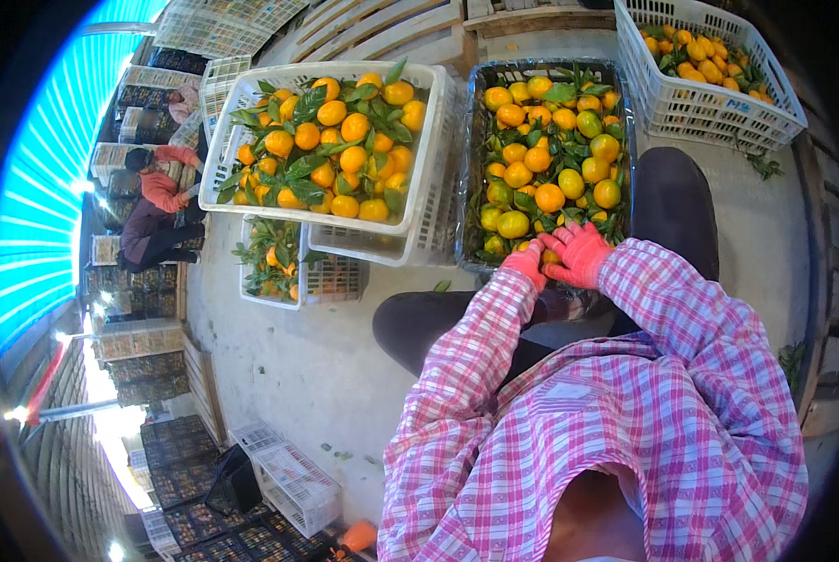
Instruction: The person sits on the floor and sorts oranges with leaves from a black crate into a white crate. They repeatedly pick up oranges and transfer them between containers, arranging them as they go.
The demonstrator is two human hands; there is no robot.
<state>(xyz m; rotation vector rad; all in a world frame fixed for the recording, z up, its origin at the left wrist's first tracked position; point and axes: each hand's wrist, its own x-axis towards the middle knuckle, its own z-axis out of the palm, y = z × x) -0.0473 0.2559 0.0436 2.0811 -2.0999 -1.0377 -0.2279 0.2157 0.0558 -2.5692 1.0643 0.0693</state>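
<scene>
My left hand [526,263] and my right hand [577,254], both in coral-red gloves, meet at the near edge of a black plastic crate [463,168] lined with dark film. The crate holds orange and greenish mandarins [549,197] with leaves. A mandarin [551,257] shows partly between my hands; whether either one grips it cannot be told. The fingers of the right hand are spread over the fruit. Left of the crate, a white plastic crate [314,219] of leafy mandarins [354,159] rests tilted on other white crates.
A lower white crate [272,302] with leafy fruit stands at left, and stacked white crates [714,116] with mandarins at upper right. Wooden pallets [377,31] lie beyond. A co-worker [159,204] bends among stacked crates at far left. My knees flank the black crate.
</scene>
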